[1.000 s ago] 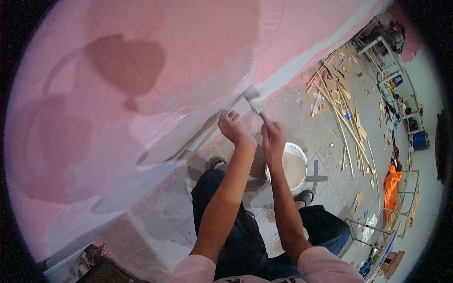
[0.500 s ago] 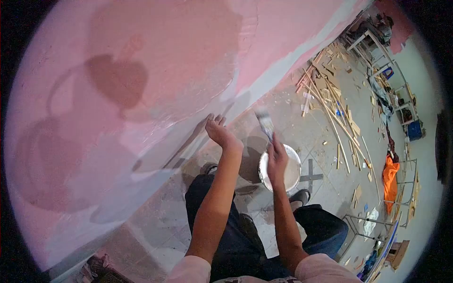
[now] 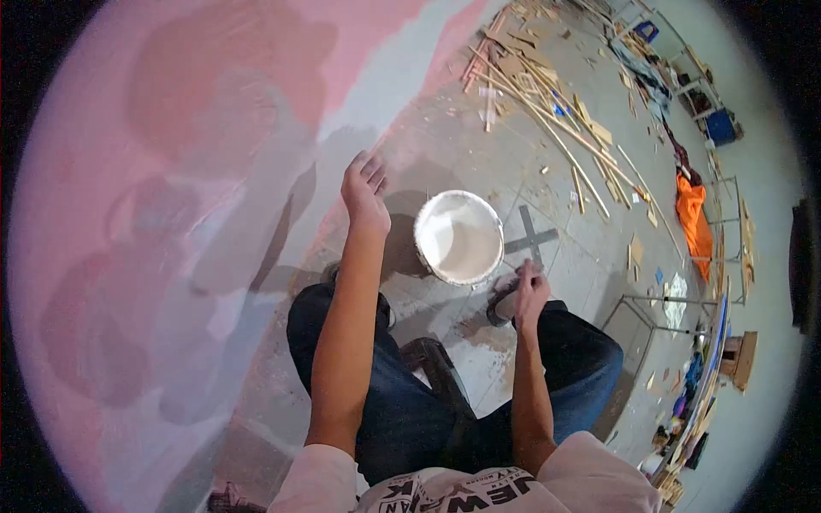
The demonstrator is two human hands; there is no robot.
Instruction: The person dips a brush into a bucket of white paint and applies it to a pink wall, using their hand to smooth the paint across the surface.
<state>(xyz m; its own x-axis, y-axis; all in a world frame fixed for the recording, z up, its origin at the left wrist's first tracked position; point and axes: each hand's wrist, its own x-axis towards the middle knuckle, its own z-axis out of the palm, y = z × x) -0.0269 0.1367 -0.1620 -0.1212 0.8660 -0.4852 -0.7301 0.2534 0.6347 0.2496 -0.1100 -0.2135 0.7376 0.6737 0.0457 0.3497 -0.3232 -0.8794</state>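
My left hand (image 3: pixel 366 190) is raised beside the pink and pale wall (image 3: pixel 342 60), its fingers loosely bent and apart, with nothing in them. Over my right knee, my right hand (image 3: pixel 532 291) is closed. It held a paintbrush half a second ago; the brush is now hidden or too blurred to make out, and none shows elsewhere. Between my hands a round white bucket (image 3: pixel 419 242) stands on the floor, holding pale liquid paint. Its rim is smeared with paint.
Wooden strips (image 3: pixel 560 128) and scraps litter the tiled floor (image 3: pixel 462 141) ahead. A dark tape cross (image 3: pixel 530 237) marks the tiles beyond the bucket. At right are an orange cloth (image 3: pixel 694 224) and a metal frame (image 3: pixel 671 301). My shoe (image 3: pixel 500 306) is near the bucket.
My view has turned, so the bucket appears further left and higher. My right hand has moved from above the bucket to its right, and the brush no longer shows. My left hand stays near the wall.
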